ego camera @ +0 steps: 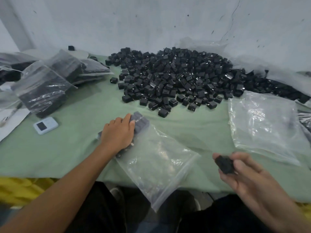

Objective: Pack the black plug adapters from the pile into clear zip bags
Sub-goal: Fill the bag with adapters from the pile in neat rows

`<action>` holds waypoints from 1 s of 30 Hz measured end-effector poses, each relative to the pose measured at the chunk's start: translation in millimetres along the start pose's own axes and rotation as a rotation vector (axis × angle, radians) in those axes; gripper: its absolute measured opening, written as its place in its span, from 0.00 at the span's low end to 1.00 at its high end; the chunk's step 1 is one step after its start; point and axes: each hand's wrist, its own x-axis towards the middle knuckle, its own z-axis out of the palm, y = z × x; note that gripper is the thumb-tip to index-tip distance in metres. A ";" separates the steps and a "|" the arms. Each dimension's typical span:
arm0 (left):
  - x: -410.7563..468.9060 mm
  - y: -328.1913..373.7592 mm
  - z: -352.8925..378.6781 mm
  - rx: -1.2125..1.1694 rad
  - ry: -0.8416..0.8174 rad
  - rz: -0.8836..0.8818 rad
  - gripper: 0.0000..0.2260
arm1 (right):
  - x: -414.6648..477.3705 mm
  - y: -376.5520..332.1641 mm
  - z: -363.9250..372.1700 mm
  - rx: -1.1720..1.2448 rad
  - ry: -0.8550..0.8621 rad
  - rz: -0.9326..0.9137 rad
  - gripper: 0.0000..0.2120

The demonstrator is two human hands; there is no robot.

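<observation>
The pile of black plug adapters is very big, so most of the job looks left to do. In front of the pile, the right hand pinches one plug adapter with curled fingers. It is up in the air and not yet in a bag.

Also in front of the pile, a bit to the left, lies the zip bag being filled. A neat row of adapters sits at its far end, and the rest looks bare. The left hand lies on that row and presses it down.

Left of the pile sit full bags, so some packing is done. Right of the pile lie empty bags. A green table holds it all.
</observation>
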 end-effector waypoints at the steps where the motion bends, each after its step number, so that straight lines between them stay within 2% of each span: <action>1: -0.1 0.3 0.3 0.000 0.001 0.000 0.22 | -11.4 14.5 -2.3 -0.022 0.024 0.044 0.11; 3: 0.4 0.2 0.4 -0.004 -0.002 -0.001 0.22 | -26.2 42.0 -0.5 -0.068 -0.004 0.159 0.19; 7: 1.0 0.4 -0.6 -0.004 -0.012 -0.002 0.22 | -17.4 75.4 33.9 0.013 -0.022 0.271 0.21; 13: -1.1 0.7 -1.6 -0.034 -0.012 0.001 0.21 | 41.1 94.6 90.5 0.189 -0.058 0.286 0.16; 16: -1.3 -0.1 -1.3 -0.041 -0.007 0.005 0.20 | 71.2 99.5 112.5 0.292 -0.127 0.317 0.18; 19: -1.3 -0.5 -1.1 -0.042 -0.010 0.009 0.20 | 94.3 108.6 132.7 0.196 -0.090 0.297 0.17; 22: -1.6 -0.4 -1.4 -0.050 -0.006 0.011 0.20 | 108.7 114.8 152.7 0.199 -0.027 0.175 0.14; 24: -2.3 -0.5 -1.3 -0.054 0.001 0.013 0.20 | 116.7 120.0 158.3 0.051 0.022 0.085 0.14; 26: -3.0 -0.6 -1.0 -0.054 0.004 0.018 0.19 | 123.9 124.8 154.3 -0.374 0.085 -0.080 0.14; 28: -3.5 -0.9 -1.2 -0.061 0.009 0.018 0.18 | 126.0 126.4 147.5 -0.681 0.050 -0.226 0.17; 30: -3.8 -0.5 -1.6 -0.066 0.009 0.015 0.17 | 126.2 129.9 146.0 -0.822 -0.008 -0.278 0.18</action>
